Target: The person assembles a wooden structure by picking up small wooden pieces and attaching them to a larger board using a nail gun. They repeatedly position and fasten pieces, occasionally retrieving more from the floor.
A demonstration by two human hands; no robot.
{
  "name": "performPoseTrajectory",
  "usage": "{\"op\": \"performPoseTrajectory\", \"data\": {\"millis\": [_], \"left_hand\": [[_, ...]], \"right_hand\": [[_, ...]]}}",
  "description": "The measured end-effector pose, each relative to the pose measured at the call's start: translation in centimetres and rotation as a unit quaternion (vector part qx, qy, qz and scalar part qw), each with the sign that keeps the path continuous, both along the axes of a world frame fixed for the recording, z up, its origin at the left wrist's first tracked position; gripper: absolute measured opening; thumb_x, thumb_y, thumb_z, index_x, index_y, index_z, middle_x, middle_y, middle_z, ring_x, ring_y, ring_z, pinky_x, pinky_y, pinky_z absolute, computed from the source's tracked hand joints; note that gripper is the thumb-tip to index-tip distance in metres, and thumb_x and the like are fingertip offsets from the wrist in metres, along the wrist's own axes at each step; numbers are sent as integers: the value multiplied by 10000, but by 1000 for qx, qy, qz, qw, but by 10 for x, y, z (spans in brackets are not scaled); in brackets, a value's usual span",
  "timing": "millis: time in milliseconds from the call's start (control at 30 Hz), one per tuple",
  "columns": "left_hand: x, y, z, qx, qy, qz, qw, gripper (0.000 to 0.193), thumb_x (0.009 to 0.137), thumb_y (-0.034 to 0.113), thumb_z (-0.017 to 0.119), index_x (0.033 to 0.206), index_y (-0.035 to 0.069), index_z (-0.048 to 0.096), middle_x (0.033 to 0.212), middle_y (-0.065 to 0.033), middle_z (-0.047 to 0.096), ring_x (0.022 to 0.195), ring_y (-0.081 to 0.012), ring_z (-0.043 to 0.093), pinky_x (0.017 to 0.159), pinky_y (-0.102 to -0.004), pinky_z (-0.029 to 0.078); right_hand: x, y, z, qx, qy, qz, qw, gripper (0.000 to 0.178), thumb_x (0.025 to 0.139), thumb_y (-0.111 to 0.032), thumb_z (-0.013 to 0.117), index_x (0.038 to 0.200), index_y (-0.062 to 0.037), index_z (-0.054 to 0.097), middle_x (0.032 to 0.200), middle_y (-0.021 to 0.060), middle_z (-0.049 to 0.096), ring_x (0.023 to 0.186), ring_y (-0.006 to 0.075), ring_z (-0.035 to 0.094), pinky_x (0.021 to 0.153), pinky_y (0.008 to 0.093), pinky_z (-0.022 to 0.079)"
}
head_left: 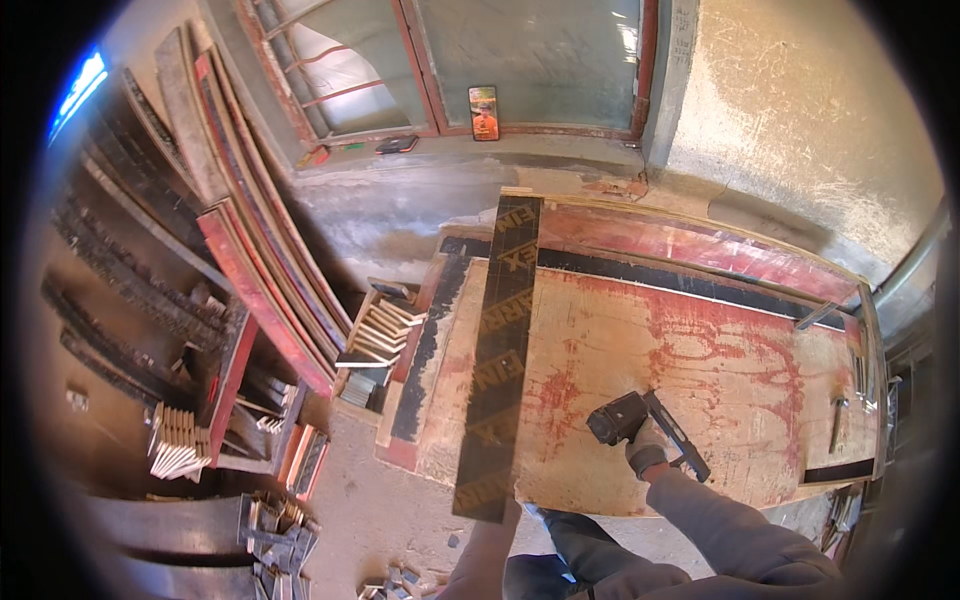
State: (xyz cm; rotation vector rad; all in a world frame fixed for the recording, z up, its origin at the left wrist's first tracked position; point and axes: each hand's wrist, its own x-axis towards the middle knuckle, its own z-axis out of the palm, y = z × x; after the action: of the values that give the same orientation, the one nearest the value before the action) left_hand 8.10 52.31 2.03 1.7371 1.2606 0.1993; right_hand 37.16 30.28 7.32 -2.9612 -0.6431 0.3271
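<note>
So a dark printed board is laid across the worktable, left of its middle, with the near end sticking out past the table's edge. A black power tool is gripped over the bare, red-stained part, right of the board. It's held by the right hand, fingers curled closed around the handle. The left hand is mostly hidden by the board's near end, so how far its fingers are open, or whether anything's held, can't be told.

Storage-wise, a bunch of pale-edged wood strips is kept in an open wooden box, just beside the table's left end. More short strips are stacked further left, below the long curved planks leaned up there. At the table's right end, a hammer is laid inside the raised edging. A phone is propped against the window.
</note>
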Motion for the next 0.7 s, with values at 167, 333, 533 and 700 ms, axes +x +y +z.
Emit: {"op": "performPoseTrajectory", "data": {"millis": [167, 333, 533, 700], "left_hand": [[-29, 35, 21, -115, -35, -64, 991, 753, 911, 410, 740, 1474, 42, 402, 1375, -224, 524, 1201, -391, 554, 939, -529, 517], [-48, 74, 88, -267, -99, -108, 952, 586, 951, 389, 683, 1383, 46, 486, 1222, -208, 605, 1025, -371, 638, 801, -513, 567], [-123, 111, 193, -582, -77, -124, 800, 419, 999, 364, 615, 1275, 50, 588, 1037, -190, 701, 813, -348, 740, 636, -493, 628], [-149, 143, 251, -179, -202, -400, 876, 984, 832, 638, 780, 1491, 4, 414, 1085, -171, 685, 851, -319, 716, 710, -436, 602]], "right_hand": [[-33, 30, -22, -25, 28, -52, 998, 858, 782, -285, 823, 1454, -10, 365, 1231, 263, 625, 1137, 404, 652, 911, 520, 545], [-109, 66, 34, 67, 123, -83, 987, 740, 908, -532, 681, 1441, -48, 512, 1190, 262, 691, 1065, 382, 696, 893, 487, 552], [-286, 148, 126, 341, 471, -16, 813, 512, 1029, -488, 582, 1151, -4, 697, 961, 154, 737, 867, 286, 709, 796, 395, 569], [-342, 202, 153, 367, 521, -404, 656, 338, 899, -396, 757, 846, -64, 737, 719, 89, 677, 504, 189, 573, 424, 348, 403]]}}
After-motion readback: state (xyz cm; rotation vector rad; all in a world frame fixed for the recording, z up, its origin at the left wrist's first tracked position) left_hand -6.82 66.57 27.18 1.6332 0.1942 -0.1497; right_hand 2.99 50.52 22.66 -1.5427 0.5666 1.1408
